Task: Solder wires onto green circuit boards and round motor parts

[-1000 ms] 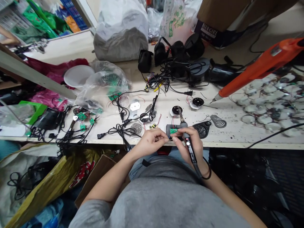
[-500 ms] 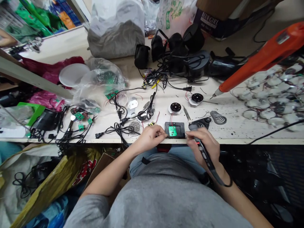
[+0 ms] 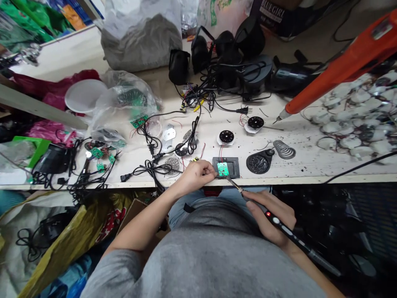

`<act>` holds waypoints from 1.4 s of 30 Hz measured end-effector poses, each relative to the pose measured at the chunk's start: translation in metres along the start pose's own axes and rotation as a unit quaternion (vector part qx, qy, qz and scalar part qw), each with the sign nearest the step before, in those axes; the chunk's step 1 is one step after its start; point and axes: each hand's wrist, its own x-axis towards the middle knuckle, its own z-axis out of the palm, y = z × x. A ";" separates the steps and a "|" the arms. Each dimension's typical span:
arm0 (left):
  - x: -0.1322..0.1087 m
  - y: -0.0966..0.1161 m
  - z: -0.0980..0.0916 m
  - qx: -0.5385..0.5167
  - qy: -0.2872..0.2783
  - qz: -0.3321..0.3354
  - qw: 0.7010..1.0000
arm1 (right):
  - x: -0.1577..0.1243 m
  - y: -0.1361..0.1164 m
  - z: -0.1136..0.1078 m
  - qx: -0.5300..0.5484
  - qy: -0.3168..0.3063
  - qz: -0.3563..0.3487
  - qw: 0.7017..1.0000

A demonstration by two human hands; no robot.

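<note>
My right hand (image 3: 273,213) grips a soldering iron (image 3: 279,225) with a lit red light on its handle. Its metal tip reaches the lower edge of a small green circuit board (image 3: 222,169). That board lies on a black rectangular tray (image 3: 235,167) near the bench's front edge. Beside the board's left side, my left hand (image 3: 200,176) is closed in a pinch; whatever is between its fingertips is too small to make out. Red wires run from the board up to a round black disc on a white base (image 3: 226,136).
A second black disc (image 3: 256,122) and a soldering iron stand (image 3: 259,161) with a coil (image 3: 283,150) lie to the right. An orange electric screwdriver (image 3: 335,72) slants in from the right. Tangled black cords (image 3: 151,169) lie left; white round parts (image 3: 350,120) are heaped far right.
My right hand has swung the soldering iron from over the stand down and left, bringing its tip to the board. My left hand stays pinched beside the board. The view has shifted slightly.
</note>
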 end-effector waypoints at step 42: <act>0.003 0.020 0.001 0.101 -0.006 -0.054 0.993 | 0.011 0.004 0.002 -0.050 0.009 -0.074 0.996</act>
